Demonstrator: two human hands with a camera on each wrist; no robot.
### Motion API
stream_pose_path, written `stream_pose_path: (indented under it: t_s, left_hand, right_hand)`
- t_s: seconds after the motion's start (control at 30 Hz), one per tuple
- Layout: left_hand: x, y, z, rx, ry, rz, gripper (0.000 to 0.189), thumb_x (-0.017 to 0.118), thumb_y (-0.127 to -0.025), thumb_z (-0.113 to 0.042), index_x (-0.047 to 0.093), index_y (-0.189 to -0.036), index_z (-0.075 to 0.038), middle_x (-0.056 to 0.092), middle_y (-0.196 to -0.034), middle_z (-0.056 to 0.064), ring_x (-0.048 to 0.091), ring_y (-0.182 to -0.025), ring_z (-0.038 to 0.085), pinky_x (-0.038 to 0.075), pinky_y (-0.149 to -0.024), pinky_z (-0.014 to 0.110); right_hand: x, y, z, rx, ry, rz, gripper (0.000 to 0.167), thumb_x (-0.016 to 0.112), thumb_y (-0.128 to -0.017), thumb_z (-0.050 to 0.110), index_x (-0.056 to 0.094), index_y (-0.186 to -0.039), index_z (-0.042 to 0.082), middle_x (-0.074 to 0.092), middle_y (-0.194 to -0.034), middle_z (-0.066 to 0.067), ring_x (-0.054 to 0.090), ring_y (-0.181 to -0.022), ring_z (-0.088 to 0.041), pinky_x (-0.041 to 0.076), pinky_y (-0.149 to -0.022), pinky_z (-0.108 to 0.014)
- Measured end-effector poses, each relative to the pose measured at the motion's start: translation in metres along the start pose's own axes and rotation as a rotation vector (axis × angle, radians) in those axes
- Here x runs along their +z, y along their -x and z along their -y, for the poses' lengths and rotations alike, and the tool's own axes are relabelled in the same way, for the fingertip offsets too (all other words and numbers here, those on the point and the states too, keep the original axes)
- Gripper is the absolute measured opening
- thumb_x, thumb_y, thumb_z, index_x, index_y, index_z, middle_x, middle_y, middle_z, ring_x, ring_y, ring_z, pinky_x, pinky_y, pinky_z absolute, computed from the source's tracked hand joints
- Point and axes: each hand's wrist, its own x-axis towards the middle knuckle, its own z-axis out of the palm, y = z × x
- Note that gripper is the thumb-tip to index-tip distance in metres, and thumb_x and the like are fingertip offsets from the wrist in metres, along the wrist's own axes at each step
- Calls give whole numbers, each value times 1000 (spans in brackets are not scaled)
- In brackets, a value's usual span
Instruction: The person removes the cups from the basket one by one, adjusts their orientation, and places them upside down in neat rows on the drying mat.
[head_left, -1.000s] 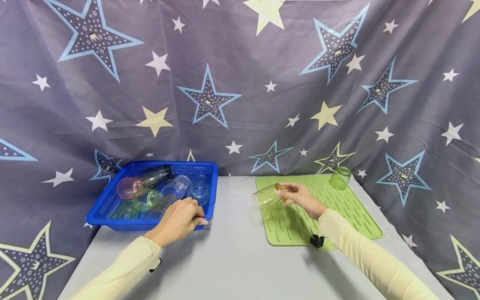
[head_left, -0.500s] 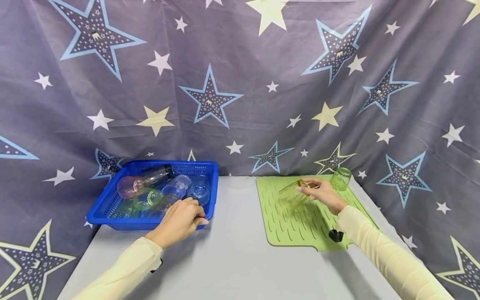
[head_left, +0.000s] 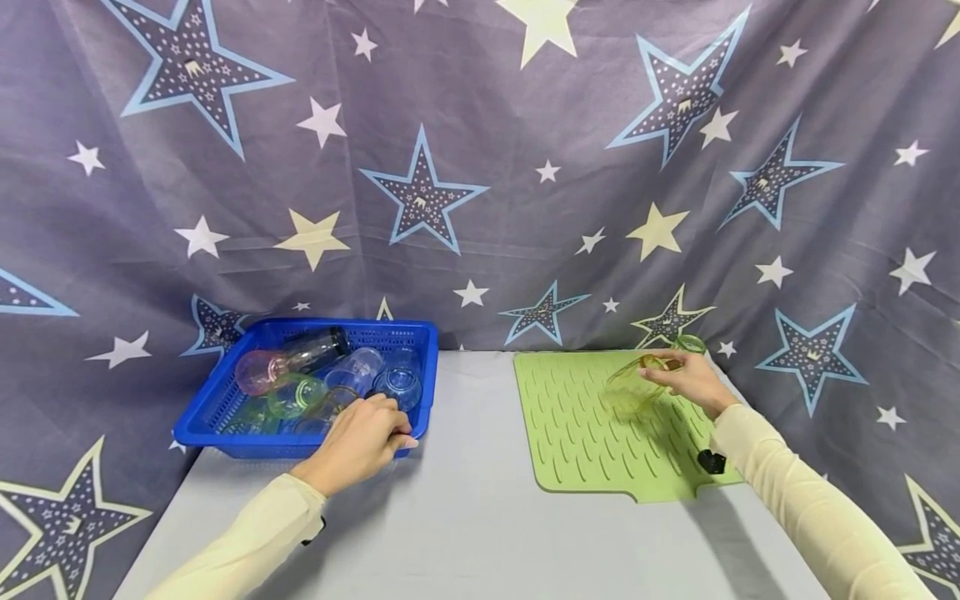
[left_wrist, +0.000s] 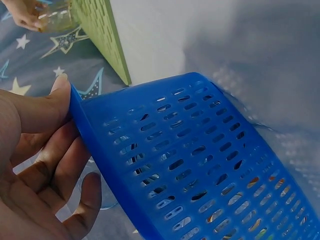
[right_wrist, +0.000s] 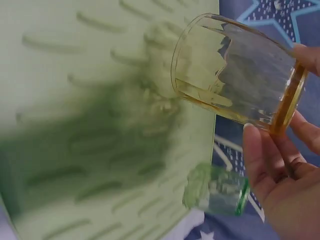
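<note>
My left hand (head_left: 363, 442) grips the near right corner of the blue plastic basket (head_left: 225, 446); in the left wrist view the thumb and fingers pinch the basket's rim (left_wrist: 86, 125). Several glasses lie inside, among them a pink one (head_left: 258, 372), a green one (head_left: 296, 396) and a blue one (head_left: 397, 387). With my right hand (head_left: 693, 382) I hold an amber drinking glass (right_wrist: 240, 75) by its thick base, its mouth tilted down to the left over the green drying mat (head_left: 562, 433). A green glass (right_wrist: 215, 189) stands at the mat's far right corner, partly hidden by the right hand in the head view.
A grey-white table (head_left: 465, 500) carries the basket on the left and the mat on the right. Behind and along the sides hangs a grey star-printed cloth (head_left: 480, 167), close to the far edges of basket and mat.
My right hand has carried the amber glass rightward from the mat's left edge to over its middle, near the green glass. The left hand stays on the basket rim.
</note>
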Motion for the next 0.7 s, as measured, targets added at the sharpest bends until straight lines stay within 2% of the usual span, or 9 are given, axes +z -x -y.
stream_pose_path:
  t_s: [0.2,0.37,0.57,0.7]
  left_hand:
    - [1,-1,0,-11,-1,-1,13,90,-80,-21,78,-80,-17,60,-75,-9,55,-70,13,50,-66,35]
    - [1,0,1,-19,-1,8,13,90,-80,-21,77,-79,-18,60,-74,-10,54,-69,12,49,-65,33]
    - [1,0,0,-22,7,10,13,90,-81,-20,77,-79,-18,60,-75,-10,54,-70,11,49,-65,33]
    - [0,-1,0,-25,9,13,14,90,-81,-20,76,-78,-18,59,-74,-10,54,-70,11,49,-65,33]
  right_hand:
    - [-20,0,-9,16,135,-7,81,71,-96,48,43,-152,-3,43,-146,-35,57,-120,-45,56,-91,-51]
    - [-36,-1,-18,23,219,-16,81,69,-98,48,40,-154,-2,47,-139,-35,57,-116,-45,54,-89,-54]
    - [-57,-7,-28,-32,407,-59,74,72,-95,47,52,-144,-4,58,-127,-37,57,-113,-50,47,-92,-65]
    - [-67,-10,-31,-35,460,-64,71,73,-94,46,56,-141,-5,60,-124,-38,60,-108,-49,49,-88,-63]
